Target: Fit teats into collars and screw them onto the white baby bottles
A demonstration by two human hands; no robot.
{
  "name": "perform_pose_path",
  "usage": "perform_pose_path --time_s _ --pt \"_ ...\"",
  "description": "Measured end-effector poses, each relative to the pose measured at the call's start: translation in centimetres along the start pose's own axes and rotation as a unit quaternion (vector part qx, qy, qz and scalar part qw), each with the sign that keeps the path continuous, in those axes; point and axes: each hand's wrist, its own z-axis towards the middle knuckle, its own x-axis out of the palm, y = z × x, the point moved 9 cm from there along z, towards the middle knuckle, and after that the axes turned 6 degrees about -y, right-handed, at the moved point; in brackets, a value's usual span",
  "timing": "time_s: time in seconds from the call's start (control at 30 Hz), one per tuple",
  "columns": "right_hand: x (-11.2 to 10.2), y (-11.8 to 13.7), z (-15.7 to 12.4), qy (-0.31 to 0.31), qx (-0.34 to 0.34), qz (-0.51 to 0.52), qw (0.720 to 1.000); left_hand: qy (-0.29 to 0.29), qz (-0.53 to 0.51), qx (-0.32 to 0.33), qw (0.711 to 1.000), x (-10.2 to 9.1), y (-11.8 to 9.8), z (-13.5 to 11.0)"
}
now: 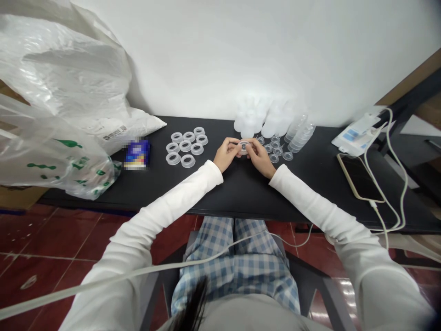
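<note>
Translucent plastic: a round piece [244, 148] is held over the black bench [165, 184], pinched at its rim between the fingers of the left hand [227, 154] and right hand [260, 158], with pale rings [185, 150] to the left and small clear parts [287, 157] to the right. The step in hand appears to be two-handed fitting or adjusting of this piece; the next move seemingly calls for level, even fingertip pressure

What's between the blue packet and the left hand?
In the head view, nine clear rings lie on the black table between the blue packet and the left hand.
</note>
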Motion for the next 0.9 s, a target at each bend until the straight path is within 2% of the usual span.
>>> perform_pose_path --time_s 0.13,0.37,0.6,0.77,0.9 --pt "-0.1 0.2 -0.1 -0.009 -0.010 0.012 1.000 0.008 0.024 0.012 1.000 0.1 -0.7 -0.3" --pt "0.3 0.2 0.0 0.016 -0.003 0.040 0.999 0.006 0.069 0.021 0.997 0.2 -1.0 -0.5" --pt "0.3 -0.2 0.0 0.018 -0.003 0.051 0.999 -0.027 0.125 0.060 0.990 -0.1 -0.7 -0.3" --pt "-0.1 0.6 -0.2 0.002 -0.016 0.005 1.000 0.010 0.100 0.066 0.993 0.1 -0.9 -0.5" --pt "0.1 1.3 -0.3 0.020 -0.038 0.003 0.999 0.015 0.066 0.059 0.996 -0.2 -0.8 -0.3"
